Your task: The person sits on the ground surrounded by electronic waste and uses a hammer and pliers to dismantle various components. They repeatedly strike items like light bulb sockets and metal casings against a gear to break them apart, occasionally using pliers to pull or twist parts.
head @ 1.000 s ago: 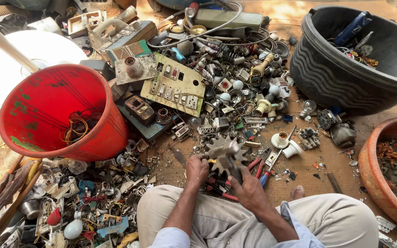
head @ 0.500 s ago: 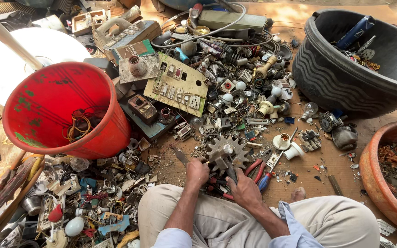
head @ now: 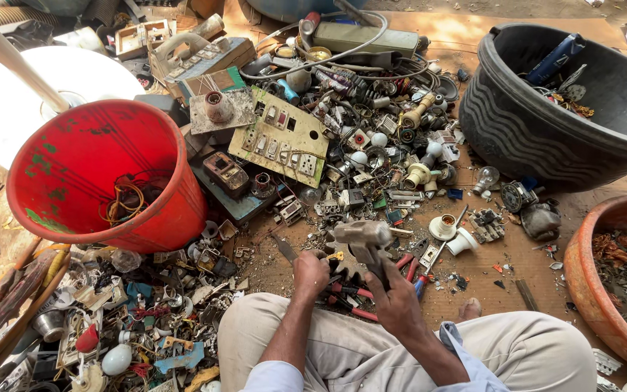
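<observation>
- Gripping a hammer (head: 363,238) by its handle, the right hand (head: 395,303) is closed tight; the grey head sits raised, just above and ahead of the knuckles.
- Left hand (head: 310,272) is clenched on a small part, largely hidden by the fingers, pressed to the ground just left of the hammer head.
- Hammer handle runs from the right hand up and leftward; head long axis lies roughly crosswise.
- Hands near, not touching. Red-handled pliers (head: 350,294) lie between them.
- Red bucket (head: 103,178) stands well left.
</observation>
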